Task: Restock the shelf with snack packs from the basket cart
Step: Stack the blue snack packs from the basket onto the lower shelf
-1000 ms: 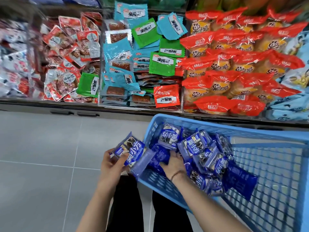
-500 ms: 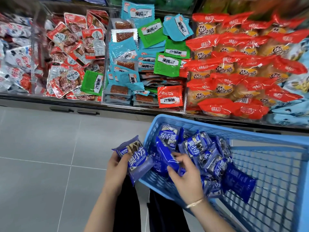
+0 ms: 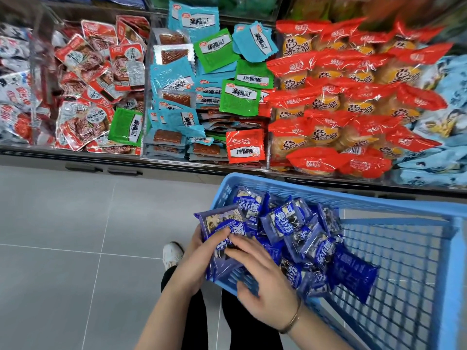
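Left hand: fingers and thumb curl round a held stack of glossy blue foil snack packs, over the near-left corner of the blue plastic lattice basket cart. Right hand: fingers fairly straight, pressing flat on the stack. Crinkly pillow-shaped loose packs are heaped inside.

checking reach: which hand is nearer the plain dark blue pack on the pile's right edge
Right. The right hand lies at the cart near corner, left of the dark blue pack; the left hand is further left, outside the cart, gripping other packs.
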